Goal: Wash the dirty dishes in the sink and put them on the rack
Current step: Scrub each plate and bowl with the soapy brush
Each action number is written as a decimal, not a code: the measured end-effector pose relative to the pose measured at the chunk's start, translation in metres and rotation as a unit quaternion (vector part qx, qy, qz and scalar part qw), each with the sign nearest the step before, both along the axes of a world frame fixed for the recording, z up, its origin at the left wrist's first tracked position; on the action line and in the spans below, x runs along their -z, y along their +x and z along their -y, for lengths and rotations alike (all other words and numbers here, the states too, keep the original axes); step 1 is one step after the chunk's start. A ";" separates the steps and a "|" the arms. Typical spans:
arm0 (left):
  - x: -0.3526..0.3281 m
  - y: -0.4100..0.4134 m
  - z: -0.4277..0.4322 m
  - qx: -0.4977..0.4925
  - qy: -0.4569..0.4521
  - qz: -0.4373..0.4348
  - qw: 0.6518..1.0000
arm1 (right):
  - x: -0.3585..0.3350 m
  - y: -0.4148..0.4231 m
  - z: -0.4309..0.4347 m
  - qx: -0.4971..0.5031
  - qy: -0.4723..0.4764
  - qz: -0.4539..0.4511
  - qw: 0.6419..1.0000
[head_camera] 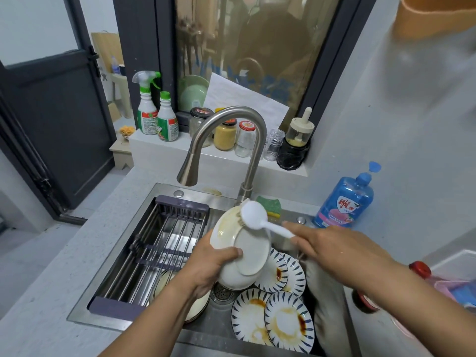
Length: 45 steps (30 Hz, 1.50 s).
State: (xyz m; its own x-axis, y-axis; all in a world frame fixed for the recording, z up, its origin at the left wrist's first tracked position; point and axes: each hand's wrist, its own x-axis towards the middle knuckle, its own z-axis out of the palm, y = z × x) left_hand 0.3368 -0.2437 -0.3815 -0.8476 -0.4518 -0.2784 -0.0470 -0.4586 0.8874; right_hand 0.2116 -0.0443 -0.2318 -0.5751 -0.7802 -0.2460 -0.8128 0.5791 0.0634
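My left hand (pixel 213 269) grips a stack of two white plates (pixel 242 251), tilted up over the sink (pixel 180 189), with brown smears on the upper rim. My right hand (pixel 327 248) holds a white dish brush (pixel 257 217) by its handle, and the bristles press against the top plate's edge. Several blue-striped plates (pixel 288 320) with brown sauce stains lie in the sink's right half. A cream plate (pixel 195 307) lies partly under my left forearm. The purple-framed metal rack (pixel 164 243) spans the sink's left half and holds nothing.
A curved steel faucet (pixel 231 140) arches over the sink. A green-yellow sponge (pixel 270 206) lies behind it. The blue dish-soap bottle (pixel 345 202) stands on the counter at right. Spray bottles (pixel 152 112) and jars (pixel 246 139) line the window ledge. A red-capped bottle (pixel 419 270) lies at the right edge.
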 end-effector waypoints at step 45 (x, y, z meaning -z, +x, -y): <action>-0.031 0.009 0.004 -0.003 -0.213 0.058 0.975 | -0.034 -0.001 0.010 -0.047 -0.024 -0.001 0.999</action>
State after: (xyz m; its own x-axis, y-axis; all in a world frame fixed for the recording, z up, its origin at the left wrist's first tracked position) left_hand 0.3457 -0.2478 -0.3508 -0.8187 -0.5520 -0.1579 -0.1567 -0.0497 0.9864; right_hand 0.2105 -0.0542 -0.1973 -0.4989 -0.8418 -0.2061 -0.8638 0.5021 0.0403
